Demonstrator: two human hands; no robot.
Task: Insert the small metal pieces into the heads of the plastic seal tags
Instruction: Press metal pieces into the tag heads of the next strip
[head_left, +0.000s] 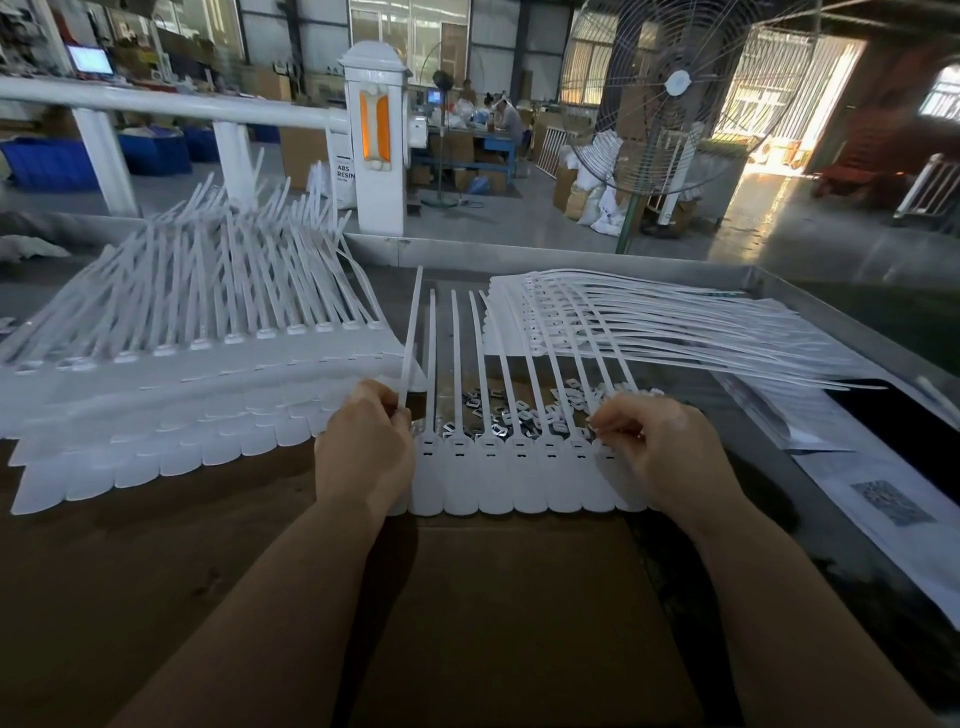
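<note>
A joined row of white plastic seal tags (511, 480) lies flat in front of me, heads toward the far side and thin tails pointing away. Behind the heads sits a scatter of small shiny metal pieces (498, 410). My left hand (363, 447) covers the row's left end and pinches the leftmost tail (410, 338), which stands raised off the table. My right hand (654, 447) rests over the row's right end with fingers curled at a tag head; whatever the fingertips pinch is too small to make out.
A big stack of tag rows (197, 364) lies at the left, tails fanning upward. Another stack (649, 322) lies at the far right. Printed paper sheets (883, 499) sit along the right edge. A metal rim (545, 254) bounds the table's far side. Beyond stands a fan (670, 93).
</note>
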